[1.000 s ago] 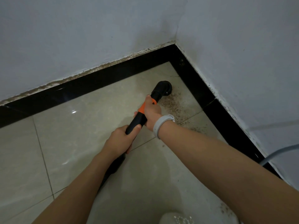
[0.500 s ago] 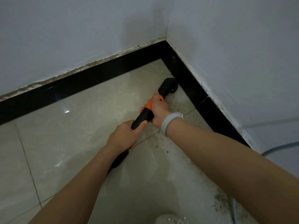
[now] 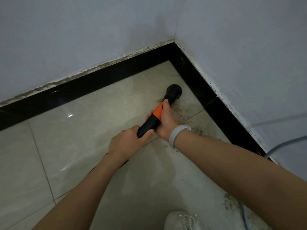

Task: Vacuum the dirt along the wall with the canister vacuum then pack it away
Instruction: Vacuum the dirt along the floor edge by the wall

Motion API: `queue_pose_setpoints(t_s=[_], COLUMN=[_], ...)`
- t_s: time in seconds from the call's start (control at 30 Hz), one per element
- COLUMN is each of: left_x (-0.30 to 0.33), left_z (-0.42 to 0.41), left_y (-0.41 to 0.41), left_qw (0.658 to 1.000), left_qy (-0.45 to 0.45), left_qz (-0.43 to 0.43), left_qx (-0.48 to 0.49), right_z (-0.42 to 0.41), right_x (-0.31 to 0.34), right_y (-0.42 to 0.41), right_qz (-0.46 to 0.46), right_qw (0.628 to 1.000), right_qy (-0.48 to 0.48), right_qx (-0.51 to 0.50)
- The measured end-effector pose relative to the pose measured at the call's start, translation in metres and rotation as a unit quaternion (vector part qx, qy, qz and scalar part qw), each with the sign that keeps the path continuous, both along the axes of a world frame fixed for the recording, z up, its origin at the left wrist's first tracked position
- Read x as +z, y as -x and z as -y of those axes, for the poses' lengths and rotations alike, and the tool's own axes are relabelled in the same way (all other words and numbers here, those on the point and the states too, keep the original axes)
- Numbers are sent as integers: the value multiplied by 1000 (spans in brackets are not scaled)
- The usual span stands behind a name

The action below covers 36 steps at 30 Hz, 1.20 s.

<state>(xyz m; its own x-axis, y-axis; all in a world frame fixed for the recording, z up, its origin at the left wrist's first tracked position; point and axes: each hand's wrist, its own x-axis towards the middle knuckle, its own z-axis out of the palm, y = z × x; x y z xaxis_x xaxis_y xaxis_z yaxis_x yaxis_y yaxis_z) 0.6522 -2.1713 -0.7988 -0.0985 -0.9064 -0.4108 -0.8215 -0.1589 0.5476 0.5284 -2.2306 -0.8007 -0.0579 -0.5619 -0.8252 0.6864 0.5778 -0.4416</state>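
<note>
We grip vacuum wand (image 3: pixel 154 120) with both hands: right hand (image 3: pixel 166 122) closed on orange collar, left hand (image 3: pixel 127 141) closed behind. Brush nozzle (image 3: pixel 173 92) on floor ahead of hands. Vacuuming step underway; next, sweep nozzle back over dirt (image 3: pixel 187 117) right of hands.

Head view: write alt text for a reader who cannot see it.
Two bare hands, left hand behind right hand, grip a black and orange vacuum wand whose round nozzle sits on a beige tiled floor near a corner with black skirting. Brown dirt lies scattered beside the right-hand wall.
</note>
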Motion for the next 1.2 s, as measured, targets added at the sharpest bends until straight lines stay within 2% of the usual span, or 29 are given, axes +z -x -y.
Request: queue_pose_setpoints(t_s=[0.27,0.53,0.77,1.2], left_x=[5,7,7,-1], left_z=[-30,-58,-67,-47], left_y=[-48,-86,-99,-57], left_qw=[996,990,989,986], left_qy=[-39,-49,-76,-80], left_qz=[-42,-61,-83,-126], left_qx=[75,119,94,68], right_z=[-21,-39,-53,-37], right_x=[3,7,7,2], right_y=[-49,-88,-89,-47], right_qz=[-25,-9,-24,-64], right_qw=[998,994,992,993], right_qy=[-1,-19,-39,-39], right_qx=[59,104,115,86])
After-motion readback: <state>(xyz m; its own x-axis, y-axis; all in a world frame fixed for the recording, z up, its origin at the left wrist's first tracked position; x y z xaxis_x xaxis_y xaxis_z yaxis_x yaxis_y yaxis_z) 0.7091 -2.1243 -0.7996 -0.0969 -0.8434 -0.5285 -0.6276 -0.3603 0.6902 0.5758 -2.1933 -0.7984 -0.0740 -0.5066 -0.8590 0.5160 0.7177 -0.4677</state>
